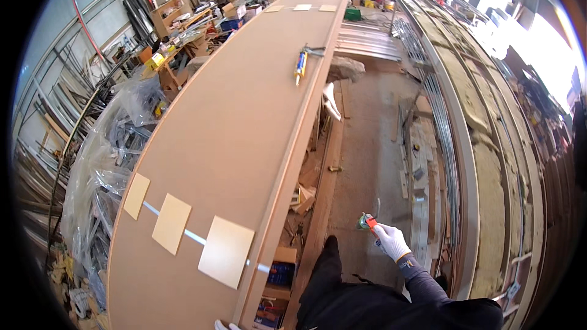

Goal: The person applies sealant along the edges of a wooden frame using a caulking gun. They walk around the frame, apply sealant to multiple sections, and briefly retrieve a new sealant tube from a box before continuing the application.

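Note:
My right hand [391,241], in a white glove with a dark sleeve, is held out low over the concrete floor and grips a small tool with a green and red body [367,222]. Only the gloved fingertips of my left hand [225,326] show at the bottom edge, against the near end of a long brown board [244,116]; what they hold is hidden. Three pale square pieces [226,252] lie in a row across the board's near end. A yellow and blue caulking gun [301,64] rests on the board's far right part.
Three more pale squares [302,7] lie at the board's far end. Plastic-wrapped metal parts [107,165] are piled to the left. To the right lies a long panel with insulation and metal frames [471,122]. Wood scraps and boxes [282,269] sit under the board.

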The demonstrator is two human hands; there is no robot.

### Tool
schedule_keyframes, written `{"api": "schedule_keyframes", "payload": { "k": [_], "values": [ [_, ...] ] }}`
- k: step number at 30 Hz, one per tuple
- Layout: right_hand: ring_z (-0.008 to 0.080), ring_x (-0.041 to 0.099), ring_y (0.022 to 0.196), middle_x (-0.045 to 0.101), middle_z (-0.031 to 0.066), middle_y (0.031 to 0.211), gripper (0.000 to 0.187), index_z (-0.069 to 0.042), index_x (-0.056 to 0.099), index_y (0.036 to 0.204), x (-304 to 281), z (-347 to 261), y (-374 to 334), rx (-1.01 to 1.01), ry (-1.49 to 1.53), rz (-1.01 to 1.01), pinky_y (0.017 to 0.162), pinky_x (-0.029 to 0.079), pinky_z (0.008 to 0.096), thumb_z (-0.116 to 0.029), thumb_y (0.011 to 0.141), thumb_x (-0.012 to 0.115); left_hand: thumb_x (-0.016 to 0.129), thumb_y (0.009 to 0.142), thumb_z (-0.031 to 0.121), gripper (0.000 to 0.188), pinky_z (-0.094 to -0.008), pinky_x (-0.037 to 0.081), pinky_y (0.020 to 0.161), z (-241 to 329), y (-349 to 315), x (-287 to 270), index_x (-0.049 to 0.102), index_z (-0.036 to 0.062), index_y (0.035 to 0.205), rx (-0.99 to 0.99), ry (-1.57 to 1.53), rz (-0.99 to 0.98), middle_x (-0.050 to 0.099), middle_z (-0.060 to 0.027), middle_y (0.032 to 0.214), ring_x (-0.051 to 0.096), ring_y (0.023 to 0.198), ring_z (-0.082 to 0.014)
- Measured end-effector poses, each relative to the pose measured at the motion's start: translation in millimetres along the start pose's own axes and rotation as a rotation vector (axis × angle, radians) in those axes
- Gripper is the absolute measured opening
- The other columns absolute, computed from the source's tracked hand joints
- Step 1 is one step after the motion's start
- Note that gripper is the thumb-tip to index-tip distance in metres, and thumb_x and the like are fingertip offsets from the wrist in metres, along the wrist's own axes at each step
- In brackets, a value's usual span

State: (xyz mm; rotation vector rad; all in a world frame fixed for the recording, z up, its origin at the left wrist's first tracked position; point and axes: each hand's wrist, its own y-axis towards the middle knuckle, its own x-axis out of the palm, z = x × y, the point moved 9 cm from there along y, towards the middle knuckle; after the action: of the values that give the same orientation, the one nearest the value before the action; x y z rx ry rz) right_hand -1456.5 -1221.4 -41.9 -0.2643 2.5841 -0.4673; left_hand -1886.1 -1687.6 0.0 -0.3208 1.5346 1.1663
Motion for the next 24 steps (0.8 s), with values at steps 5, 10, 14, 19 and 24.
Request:
{"api": "schedule_keyframes", "payload": {
  "k": [5, 10, 14, 19, 24],
  "values": [
    [0.009, 0.06, 0.062, 0.063, 0.0022, 0.069, 0.042, -0.005, 0.073, 0.117, -22.6, -61.3, 112.1, -0.033, -0.055, -0.053, 0.057, 0.048, 0.0291, -0.039, 0.1, 0.057, 0.06, 0.101, 0.035, 0.045, -0.0497, 0.049, 0.1, -31.2, 5.0, 20.1, 0.063, -0.0013, 0.128, -0.182, 0.021, 0.01, 0.065, -0.0226, 0.125, 0.061, 0.115, -0.0397],
    [0.0093, 0.063, 0.067, 0.066, 0.0028, 0.072, 0.04, -0.004, 0.068, 0.126, -41.1, -96.9, 223.5, 0.057, 0.036, -0.06, 0.062, 0.05, 0.0277, -0.031, 0.097, 0.064, 0.057, 0.102, 0.038, 0.049, -0.047, 0.047, 0.104, -5.3, 133.4, 80.7, 0.059, -0.0018, 0.132, -0.462, -0.29, 0.177, 0.062, -0.0216, 0.13, 0.059, 0.12, -0.0364],
    [0.0132, 0.064, 0.068, 0.068, 0.008, 0.076, 0.035, -0.003, 0.07, 0.114, -30.1, -120.3, 321.3, -0.278, -0.089, 0.038, 0.068, 0.052, 0.031, -0.027, 0.089, 0.07, 0.049, 0.106, 0.033, 0.047, -0.0394, 0.046, 0.104, 39.0, 251.2, 215.0, 0.057, -0.0042, 0.134, -0.699, -0.902, 0.098, 0.063, -0.0153, 0.13, 0.06, 0.12, -0.025],
    [0.0136, 0.066, 0.071, 0.071, 0.0084, 0.08, 0.036, 0.0, 0.07, 0.114, -34.2, -133.5, 433.7, -0.098, 0.042, -0.092, 0.07, 0.053, 0.0311, -0.024, 0.088, 0.068, 0.048, 0.107, 0.022, 0.038, -0.0378, 0.047, 0.105, 347.3, 397.4, 349.2, 0.059, -0.0029, 0.133, -0.293, -1.156, -0.354, 0.064, -0.0143, 0.129, 0.061, 0.12, -0.0239],
    [0.0113, 0.063, 0.072, 0.07, 0.0052, 0.084, 0.038, -0.001, 0.071, 0.12, -14.3, -111.2, 583.7, -0.026, 0.182, -0.213, 0.068, 0.05, 0.0283, -0.021, 0.088, 0.066, 0.052, 0.104, 0.031, 0.044, -0.0424, 0.04, 0.112, 553.7, 461.6, 430.2, 0.059, -0.0022, 0.133, 0.089, -0.612, -0.308, 0.06, -0.0196, 0.137, 0.054, 0.13, -0.0349]
  ]
}}
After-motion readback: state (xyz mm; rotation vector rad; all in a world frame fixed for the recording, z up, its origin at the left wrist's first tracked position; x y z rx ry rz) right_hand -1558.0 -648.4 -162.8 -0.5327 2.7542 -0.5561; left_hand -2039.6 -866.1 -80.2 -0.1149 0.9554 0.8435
